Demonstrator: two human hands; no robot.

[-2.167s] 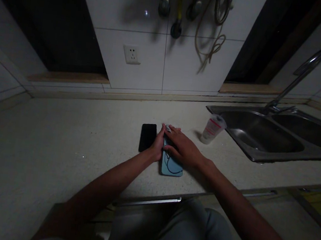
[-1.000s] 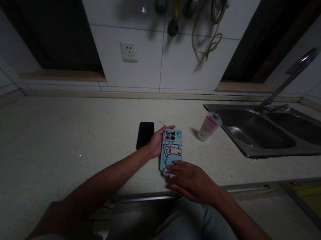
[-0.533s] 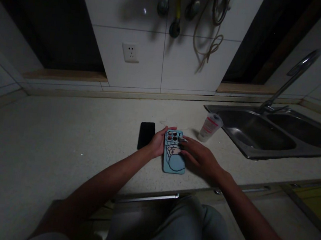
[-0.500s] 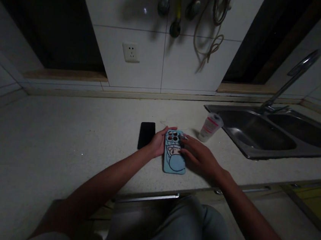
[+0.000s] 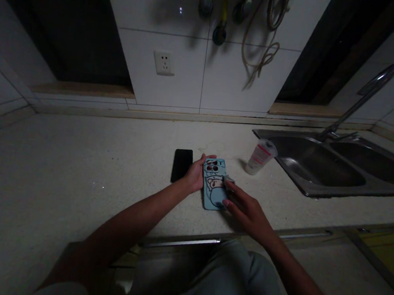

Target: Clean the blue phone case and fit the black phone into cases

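Note:
A light blue phone case (image 5: 212, 187) with a cartoon print and camera holes lies on the pale countertop (image 5: 75, 163) near its front edge. My left hand (image 5: 194, 175) grips the case at its upper left edge, thumb hooked over the top. My right hand (image 5: 246, 211) rests on the case's right side and lower corner. Its fingers are pressed together on a small pale thing (image 5: 229, 183) that I cannot make out. A black phone (image 5: 182, 164) lies flat just left of my left hand, untouched.
A tilted clear plastic cup (image 5: 260, 157) with a red label stands right of the case, beside a steel double sink (image 5: 305, 191) with a tall faucet (image 5: 360, 99). A wall socket (image 5: 164, 63), hanging utensils (image 5: 219, 32) and a rope (image 5: 263, 56) are on the tiled wall.
My right hand slid back from the case's top right down to its right side and lower corner. My left hand kept its grip and the case stayed in place.

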